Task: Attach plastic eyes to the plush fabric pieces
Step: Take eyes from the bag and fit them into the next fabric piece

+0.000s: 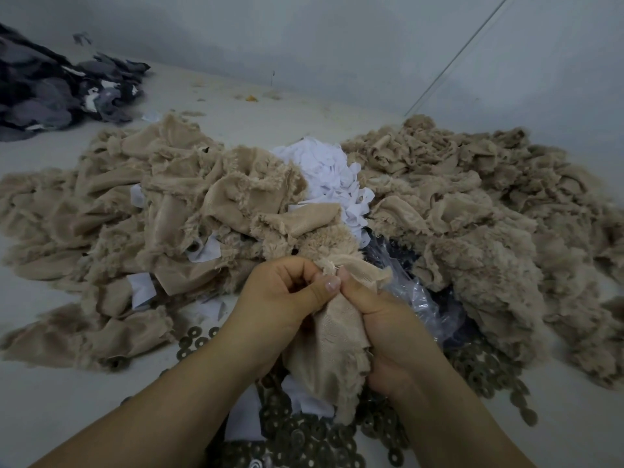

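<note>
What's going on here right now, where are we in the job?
A person is working on one beige plush piece, gripping it with both the left hand and the right hand, thumbs pressed together at its top edge. No plastic eye is visible at that spot. Beige plush heaps lie behind, with white fabric scraps between them, a clear plastic bag to the right, and ring-shaped washers scattered in front.

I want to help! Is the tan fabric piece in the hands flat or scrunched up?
Scrunched: the tan plush fabric piece bunches between both hands, left and right.
</note>
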The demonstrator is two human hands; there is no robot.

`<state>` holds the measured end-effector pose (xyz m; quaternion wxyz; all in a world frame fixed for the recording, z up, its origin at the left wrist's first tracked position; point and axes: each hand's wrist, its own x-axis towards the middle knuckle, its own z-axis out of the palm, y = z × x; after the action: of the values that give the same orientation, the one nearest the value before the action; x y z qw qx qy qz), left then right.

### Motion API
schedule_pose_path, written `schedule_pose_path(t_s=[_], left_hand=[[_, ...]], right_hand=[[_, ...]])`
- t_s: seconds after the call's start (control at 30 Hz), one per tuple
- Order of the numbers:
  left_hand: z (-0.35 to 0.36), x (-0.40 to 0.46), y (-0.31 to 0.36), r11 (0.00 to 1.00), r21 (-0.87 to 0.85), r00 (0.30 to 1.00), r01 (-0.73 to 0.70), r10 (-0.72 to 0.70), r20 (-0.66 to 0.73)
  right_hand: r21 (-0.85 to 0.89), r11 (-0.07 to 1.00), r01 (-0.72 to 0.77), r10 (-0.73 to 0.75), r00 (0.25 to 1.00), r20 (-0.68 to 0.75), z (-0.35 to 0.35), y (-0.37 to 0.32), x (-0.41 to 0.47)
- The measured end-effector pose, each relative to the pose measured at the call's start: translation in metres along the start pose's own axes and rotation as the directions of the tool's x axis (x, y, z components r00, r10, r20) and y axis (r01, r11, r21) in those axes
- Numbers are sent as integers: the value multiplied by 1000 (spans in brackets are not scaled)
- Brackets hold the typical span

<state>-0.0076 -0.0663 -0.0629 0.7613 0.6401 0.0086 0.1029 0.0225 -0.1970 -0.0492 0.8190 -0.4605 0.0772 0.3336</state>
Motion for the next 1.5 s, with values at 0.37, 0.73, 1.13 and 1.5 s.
schedule_pose_path(t_s=[0.37,0.73,1.13,1.5], left_hand=[[0,6,0,997,-50,998,65,-65,0],[8,5,-4,993,-51,994,107,-108,-5],[8,3,-2,991,-63,993,116,-116,6],[4,3,-4,987,-122,994,105,-108,-17]], right_hand=[[-508,838,198,-248,968,-31,-13,-30,-9],[-903,-103,-417,-367,860,-355,-86,-77,26],[-922,-136,-364,-618,758,-208,-102,-60,29],[-989,2,-148,-857,510,-78,-62,-85,-6]])
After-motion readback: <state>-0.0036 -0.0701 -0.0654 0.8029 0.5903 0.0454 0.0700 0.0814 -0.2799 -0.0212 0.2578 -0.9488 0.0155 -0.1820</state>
